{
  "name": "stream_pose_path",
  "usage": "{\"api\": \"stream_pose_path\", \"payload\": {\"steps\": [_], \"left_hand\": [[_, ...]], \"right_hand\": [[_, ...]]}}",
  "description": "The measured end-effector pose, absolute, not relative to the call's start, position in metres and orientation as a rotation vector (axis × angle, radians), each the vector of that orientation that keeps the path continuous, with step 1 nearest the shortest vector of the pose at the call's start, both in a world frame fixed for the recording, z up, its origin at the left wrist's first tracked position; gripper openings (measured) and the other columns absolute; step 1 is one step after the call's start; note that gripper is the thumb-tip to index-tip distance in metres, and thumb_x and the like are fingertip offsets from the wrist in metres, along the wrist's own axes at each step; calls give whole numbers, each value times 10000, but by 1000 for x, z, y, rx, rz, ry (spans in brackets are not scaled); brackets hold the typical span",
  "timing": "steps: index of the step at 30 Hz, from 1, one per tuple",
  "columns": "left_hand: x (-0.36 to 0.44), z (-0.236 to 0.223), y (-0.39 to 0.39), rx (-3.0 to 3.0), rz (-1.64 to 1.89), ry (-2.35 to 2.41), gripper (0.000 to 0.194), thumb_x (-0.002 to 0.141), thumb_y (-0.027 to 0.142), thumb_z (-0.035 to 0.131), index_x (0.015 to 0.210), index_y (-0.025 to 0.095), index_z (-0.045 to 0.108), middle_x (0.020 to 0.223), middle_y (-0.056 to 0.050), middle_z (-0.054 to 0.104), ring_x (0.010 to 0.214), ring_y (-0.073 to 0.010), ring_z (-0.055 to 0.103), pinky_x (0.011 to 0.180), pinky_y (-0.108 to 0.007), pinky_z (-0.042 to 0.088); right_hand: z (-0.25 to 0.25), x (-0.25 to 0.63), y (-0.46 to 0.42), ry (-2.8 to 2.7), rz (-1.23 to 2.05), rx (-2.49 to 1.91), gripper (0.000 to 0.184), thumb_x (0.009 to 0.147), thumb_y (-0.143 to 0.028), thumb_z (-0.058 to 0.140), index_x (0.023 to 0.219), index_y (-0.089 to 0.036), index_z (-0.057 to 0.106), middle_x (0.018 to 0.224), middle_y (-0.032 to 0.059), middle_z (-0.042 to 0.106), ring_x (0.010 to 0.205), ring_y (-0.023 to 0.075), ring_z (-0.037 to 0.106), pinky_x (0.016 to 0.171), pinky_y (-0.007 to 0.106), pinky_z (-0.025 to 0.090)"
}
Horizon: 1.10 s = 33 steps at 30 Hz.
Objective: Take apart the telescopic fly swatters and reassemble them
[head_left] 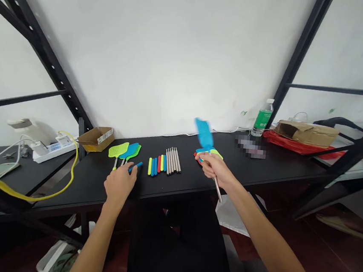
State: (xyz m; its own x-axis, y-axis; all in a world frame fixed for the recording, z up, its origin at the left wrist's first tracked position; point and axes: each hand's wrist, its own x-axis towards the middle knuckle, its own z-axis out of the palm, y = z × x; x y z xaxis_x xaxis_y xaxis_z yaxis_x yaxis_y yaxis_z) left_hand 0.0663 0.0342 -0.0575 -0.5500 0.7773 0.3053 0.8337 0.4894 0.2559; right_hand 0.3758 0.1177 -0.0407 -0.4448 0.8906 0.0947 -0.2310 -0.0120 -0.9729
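My left hand [119, 182] is closed around a short blue handle [139, 164], whose end sticks out past the fingers. It rests at the desk's front, close to several fly swatters [118, 149] with green and blue heads. In my right hand [214, 167] is a blue fly swatter [204, 134], its head raised and blurred, its metal rod pointing down toward me. Behind that hand lies a pile of coloured swatter heads [218, 153], partly hidden. Between my hands, several yellow, blue and red handles [159, 164] lie in a row beside several metal rods [173, 161].
A small cardboard box [96, 139] sits at the desk's left, near a power strip [54, 150] and a yellow cable [74, 164]. Toward the right stand a water bottle [262, 119] and an opened carton [308, 133] on red plastic. Black metal frame posts [300, 53] flank the desk.
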Motion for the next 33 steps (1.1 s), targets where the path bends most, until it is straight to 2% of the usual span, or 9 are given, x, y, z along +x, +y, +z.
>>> {"api": "stream_pose_path", "payload": {"steps": [3,8,12,15,18,21,25,30,33], "left_hand": [[73,-70,40,-1501,-544,-2536,484,917,493,454,1277,254,671,1025,-142,737,944,-366,668,693,-382,463],[74,-76,44,-1737,-662,-2454,470,916,485,474,1252,227,679,945,-70,755,927,-291,671,664,-316,436],[74,-70,43,-1792,-790,-2426,440,904,456,495,1228,229,688,975,-48,754,911,-269,664,661,-305,420],[83,-62,40,-1823,-982,-2343,409,888,431,525,1174,210,715,957,-55,745,781,-231,643,653,-305,417],[106,-50,34,-2016,-1433,-2315,431,868,498,574,1120,191,740,894,-68,736,677,-196,597,632,-302,425],[137,-40,25,-2339,-2219,-2214,488,838,580,618,1026,154,765,922,-117,720,763,-208,612,632,-298,442],[172,-34,13,-2320,-2993,-2093,464,748,609,715,863,164,771,783,-86,679,733,-201,614,669,-315,467],[184,-38,11,-1635,-3399,-2013,373,703,469,810,571,161,645,599,-3,555,593,-121,509,618,-280,440],[184,-42,16,-1348,-3434,-1828,302,633,332,872,596,161,625,621,16,560,596,-103,494,623,-265,436]], "right_hand": [[-42,371,114,-1447,1645,-784,246,841,-399,614,911,-164,630,485,-92,346,394,56,205,406,225,108],[-46,362,111,-1467,1663,-780,390,882,-516,540,892,-141,645,546,-28,470,438,81,354,448,239,214],[-52,353,108,-1429,1678,-682,395,873,-534,576,792,-149,612,527,-52,399,443,71,300,455,236,193],[-52,347,100,-1333,1817,-561,347,868,-486,633,792,-152,580,533,-84,325,440,55,221,455,227,153],[-48,343,86,-1176,2144,-374,269,907,-403,624,818,-165,537,531,-105,266,432,51,141,454,216,160],[-44,337,68,-1004,2471,-166,262,953,-348,570,782,-187,454,512,-115,211,428,62,59,446,207,176],[-43,327,50,-953,2641,-46,288,982,-360,540,781,-202,407,508,-112,199,422,71,53,450,204,191],[-46,317,45,-1024,2483,-81,290,960,-398,572,789,-190,464,493,-117,226,406,60,95,454,212,185],[-49,311,46,-1156,2310,-156,318,933,-437,597,769,-189,484,491,-123,217,401,55,105,453,227,171]]}}
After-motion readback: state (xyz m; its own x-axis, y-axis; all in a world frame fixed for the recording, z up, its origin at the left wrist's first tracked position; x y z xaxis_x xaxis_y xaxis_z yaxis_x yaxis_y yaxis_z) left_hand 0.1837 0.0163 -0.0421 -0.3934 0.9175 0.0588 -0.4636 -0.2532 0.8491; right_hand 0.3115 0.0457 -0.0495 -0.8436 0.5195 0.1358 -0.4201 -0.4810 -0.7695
